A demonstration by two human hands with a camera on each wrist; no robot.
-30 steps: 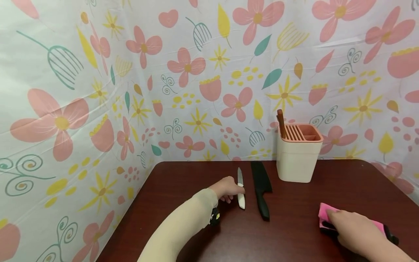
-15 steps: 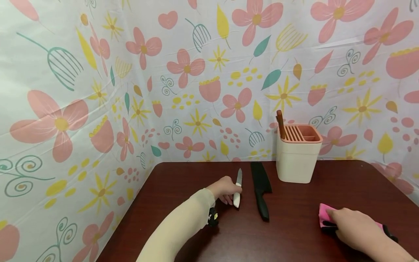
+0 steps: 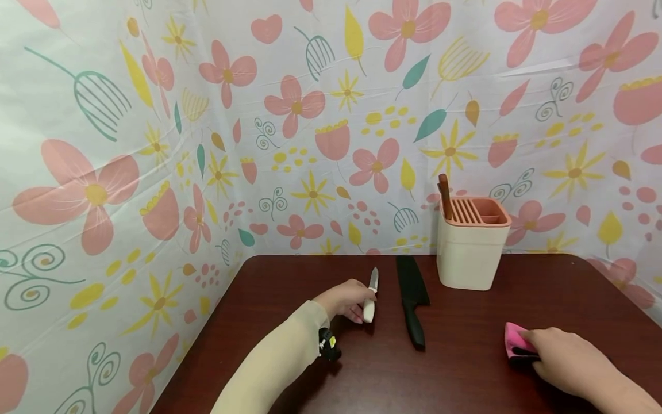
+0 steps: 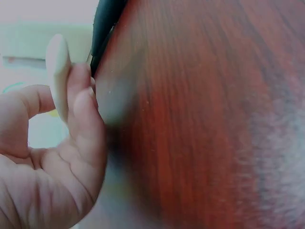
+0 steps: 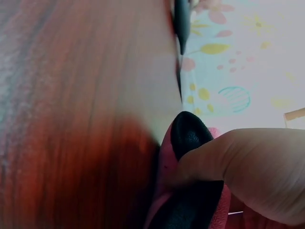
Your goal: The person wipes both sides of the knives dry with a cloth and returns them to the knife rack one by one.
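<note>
My left hand [image 3: 345,299] pinches the white handle of a small paring knife [image 3: 369,311] between thumb and fingers, and its blade points away from me. The left wrist view shows the knife's pale handle [image 4: 58,71] upright between the thumb and fingertips. To the right of that knife lies a black cleaver [image 3: 412,290], its handle toward me. At the right, my right hand [image 3: 571,359] holds a folded pink and black cloth [image 3: 517,339], most of it hidden under the hand. Up close in the right wrist view, the thumb presses on the cloth [image 5: 190,136].
Behind the cleaver, toward the right, stands a cream knife block [image 3: 469,256] with a slotted orange top and brown handles rising from its left side. The dark red wooden table [image 3: 445,379] meets a flower-patterned curtain [image 3: 289,172] at the back and left.
My left hand has drawn the paring knife left, away from the cleaver, and its blade has tilted slightly. The right hand now covers more of the cloth, whose far end no longer shows.
</note>
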